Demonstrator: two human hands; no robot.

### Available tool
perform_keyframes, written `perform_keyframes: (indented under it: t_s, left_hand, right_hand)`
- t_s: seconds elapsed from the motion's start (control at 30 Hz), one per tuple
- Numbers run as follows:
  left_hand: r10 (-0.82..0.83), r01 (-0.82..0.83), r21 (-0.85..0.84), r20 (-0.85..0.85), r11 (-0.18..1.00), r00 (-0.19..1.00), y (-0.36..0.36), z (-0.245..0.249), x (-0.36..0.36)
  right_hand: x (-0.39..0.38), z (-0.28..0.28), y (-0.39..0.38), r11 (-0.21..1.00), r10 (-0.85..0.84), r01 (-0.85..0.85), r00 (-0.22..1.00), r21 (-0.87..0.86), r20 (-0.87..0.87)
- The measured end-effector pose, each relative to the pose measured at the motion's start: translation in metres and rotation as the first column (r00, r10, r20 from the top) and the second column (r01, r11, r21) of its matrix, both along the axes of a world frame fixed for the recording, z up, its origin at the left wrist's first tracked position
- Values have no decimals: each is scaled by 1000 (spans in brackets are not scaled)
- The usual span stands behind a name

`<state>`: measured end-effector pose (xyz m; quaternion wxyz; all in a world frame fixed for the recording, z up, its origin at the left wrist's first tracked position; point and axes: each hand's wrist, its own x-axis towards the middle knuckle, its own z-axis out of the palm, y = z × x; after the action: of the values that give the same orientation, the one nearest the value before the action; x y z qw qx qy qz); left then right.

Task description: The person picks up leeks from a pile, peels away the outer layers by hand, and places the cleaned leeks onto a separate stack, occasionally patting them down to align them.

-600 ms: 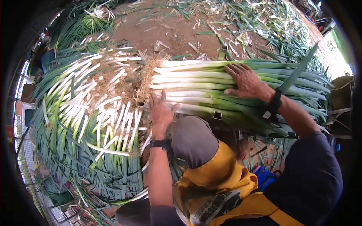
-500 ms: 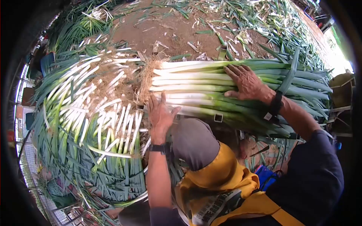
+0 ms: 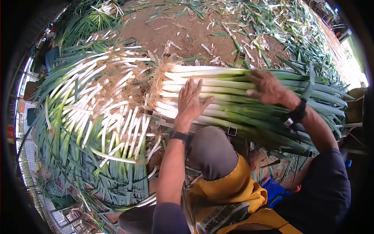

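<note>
A thick row of large green onions (image 3: 230, 89) lies side by side before me, white shanks and hairy roots to the left, green leaves to the right. My left hand (image 3: 191, 102) rests palm down over the white shanks, fingers spread and thumb out to the right. Over the start of the green leaves is my right hand (image 3: 269, 86), slightly blurred, fingers outstretched and thumb apart. Neither hand is wrapped round a stalk. Dark bands circle both wrists. The lower edge of the row is in shadow.
A big heap of loose green onions (image 3: 89, 128) spreads on the left. Brown ground (image 3: 156, 33) with leaf scraps lies beyond the row. Cut leaves (image 3: 288, 23) cover the back right. A yellow apron (image 3: 230, 195) and a blue item (image 3: 272, 193) are close below.
My left hand has moved up and right, from beside the root ends onto the white shanks. My right hand has shifted slightly right, blurring. The view has shifted a little.
</note>
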<state>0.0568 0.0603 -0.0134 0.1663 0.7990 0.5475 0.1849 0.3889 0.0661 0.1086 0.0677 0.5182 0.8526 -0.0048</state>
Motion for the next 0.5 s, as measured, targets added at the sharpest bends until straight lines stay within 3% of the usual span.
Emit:
perform_keyframes:
  t_s: [0.1,0.13,0.23,0.27,0.4,0.5]
  left_hand:
    - [15,-16,18,28,1000,999,5,3,3]
    - [15,-16,25,32,1000,999,5,0,3]
    - [13,-14,31,18,999,1000,7,1,2]
    - [10,-10,23,4,1000,1000,6,1,3]
    - [12,-12,5,-32,1000,999,12,5,8]
    - [6,-6,30,13,1000,1000,5,1,5]
  right_hand:
    - [35,38,21,956,-279,285,957,-74,78]
    - [47,35,18,902,-363,348,932,-255,-13]
    - [34,23,-23,967,-236,237,971,88,-24]
    - [27,28,-26,953,-304,304,952,12,-33]
    - [37,11,-6,967,-190,203,978,155,-91]
    - [29,18,-22,963,-258,266,957,47,-136]
